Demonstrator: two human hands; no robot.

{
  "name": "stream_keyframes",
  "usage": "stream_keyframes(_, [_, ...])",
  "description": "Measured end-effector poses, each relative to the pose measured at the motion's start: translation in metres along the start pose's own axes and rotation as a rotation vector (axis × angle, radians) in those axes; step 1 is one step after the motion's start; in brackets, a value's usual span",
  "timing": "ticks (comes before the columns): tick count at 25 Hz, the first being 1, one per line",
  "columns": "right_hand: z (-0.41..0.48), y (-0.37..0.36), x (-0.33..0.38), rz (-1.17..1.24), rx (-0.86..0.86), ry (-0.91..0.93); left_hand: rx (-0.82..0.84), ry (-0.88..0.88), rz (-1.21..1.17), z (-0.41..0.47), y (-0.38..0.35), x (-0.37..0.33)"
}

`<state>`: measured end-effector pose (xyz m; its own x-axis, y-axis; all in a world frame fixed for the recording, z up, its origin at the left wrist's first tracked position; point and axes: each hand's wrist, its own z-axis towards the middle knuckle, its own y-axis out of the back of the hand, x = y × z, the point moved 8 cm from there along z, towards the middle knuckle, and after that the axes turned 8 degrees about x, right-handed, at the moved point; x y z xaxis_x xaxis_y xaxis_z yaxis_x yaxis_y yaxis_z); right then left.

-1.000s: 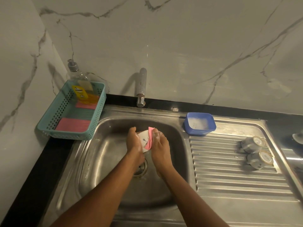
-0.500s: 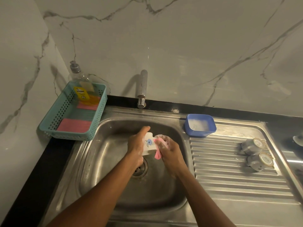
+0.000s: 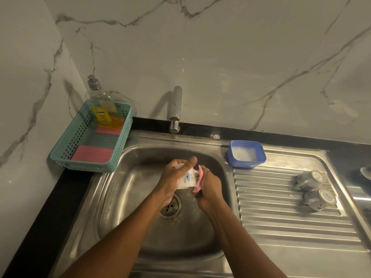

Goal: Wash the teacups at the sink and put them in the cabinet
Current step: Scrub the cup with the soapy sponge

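right hand [image 3: 208, 189] keeps rubbing the pink sponge [image 3: 198, 180] against the teacup [image 3: 187, 178].

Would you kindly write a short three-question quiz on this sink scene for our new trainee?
1. True or false: the left hand holds the white flower-printed ceramic teacup while the right hand holds the pink scrubbing pad against it.
2. Where do the two other upturned teacups rest? A: in the teal basket. B: on the ribbed steel draining board. C: in the sink bowl.
3. Fill in: the square blue plastic tub holds white ____.
Key: 1 true; 2 B; 3 foam.
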<state>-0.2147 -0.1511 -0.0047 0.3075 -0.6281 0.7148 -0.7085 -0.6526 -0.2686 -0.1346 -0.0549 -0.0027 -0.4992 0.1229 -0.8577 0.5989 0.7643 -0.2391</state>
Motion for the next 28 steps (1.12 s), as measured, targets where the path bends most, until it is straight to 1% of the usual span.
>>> stream_keyframes(1, [-0.003,-0.002,0.006,0.039,0.037,0.042,0.062,0.014,-0.010,-0.001,-0.003,0.002])
stream_keyframes(2, [-0.004,-0.001,0.013,-0.026,0.040,0.098,0.115,0.030,-0.032,-0.004,-0.005,0.003])
stream_keyframes(3, [-0.002,0.003,0.022,-0.204,0.023,0.161,0.129,0.033,-0.039,-0.005,-0.005,0.005])
stream_keyframes(5, [0.001,0.011,0.049,-0.700,-0.076,0.304,0.053,-0.034,0.022,-0.004,0.006,0.004])
stream_keyframes(6, [0.003,0.013,0.062,-0.859,-0.126,0.350,0.009,-0.089,0.098,-0.004,0.011,0.003])
stream_keyframes(7, [0.006,0.014,0.069,-0.925,-0.134,0.338,-0.015,-0.147,0.204,-0.004,0.014,0.000])
stream_keyframes(8, [0.007,0.008,0.072,-0.982,-0.087,0.340,-0.025,-0.197,0.331,-0.004,0.013,-0.004])
stream_keyframes(9, [0.004,-0.004,0.073,-1.060,0.007,0.369,-0.034,-0.239,0.456,-0.002,0.010,-0.007])
stream_keyframes(11, [-0.009,-0.033,0.070,-1.300,0.167,0.511,-0.073,-0.275,0.625,0.000,0.008,-0.012])
stream_keyframes(12, [-0.014,-0.040,0.065,-1.359,0.216,0.591,-0.103,-0.282,0.675,-0.001,0.010,-0.016])
stream_keyframes(14, [-0.023,-0.044,0.055,-1.414,0.257,0.695,-0.146,-0.309,0.735,-0.001,0.016,-0.020])
stream_keyframes(15, [-0.027,-0.044,0.051,-1.401,0.289,0.722,-0.151,-0.322,0.742,-0.001,0.019,-0.020])
stream_keyframes(17, [-0.037,-0.045,0.049,-1.277,0.344,0.766,-0.133,-0.335,0.755,-0.002,0.019,-0.017])
stream_keyframes(19, [-0.040,-0.049,0.062,-1.095,0.306,0.774,-0.084,-0.320,0.769,0.002,0.009,-0.014])
stream_keyframes(21, [-0.030,-0.045,0.073,-1.034,0.195,0.679,-0.092,-0.320,0.813,0.003,0.002,-0.018])
stream_keyframes(22, [-0.024,-0.040,0.072,-1.095,0.158,0.610,-0.122,-0.340,0.840,0.002,0.002,-0.022])
stream_keyframes(23, [-0.021,-0.038,0.068,-1.236,0.144,0.565,-0.148,-0.362,0.851,0.001,0.004,-0.025])
stream_keyframes(24, [-0.022,-0.038,0.063,-1.376,0.157,0.544,-0.163,-0.380,0.850,-0.001,0.008,-0.025])
stream_keyframes(25, [-0.026,-0.039,0.058,-1.438,0.176,0.558,-0.165,-0.387,0.845,-0.001,0.011,-0.023])
stream_keyframes(26, [-0.032,-0.043,0.054,-1.392,0.214,0.574,-0.155,-0.384,0.832,-0.001,0.012,-0.021])
stream_keyframes(27, [-0.034,-0.047,0.055,-1.278,0.240,0.593,-0.135,-0.362,0.813,0.001,0.010,-0.018])
stream_keyframes(28, [-0.033,-0.049,0.061,-1.156,0.217,0.611,-0.107,-0.329,0.804,0.003,0.006,-0.015])
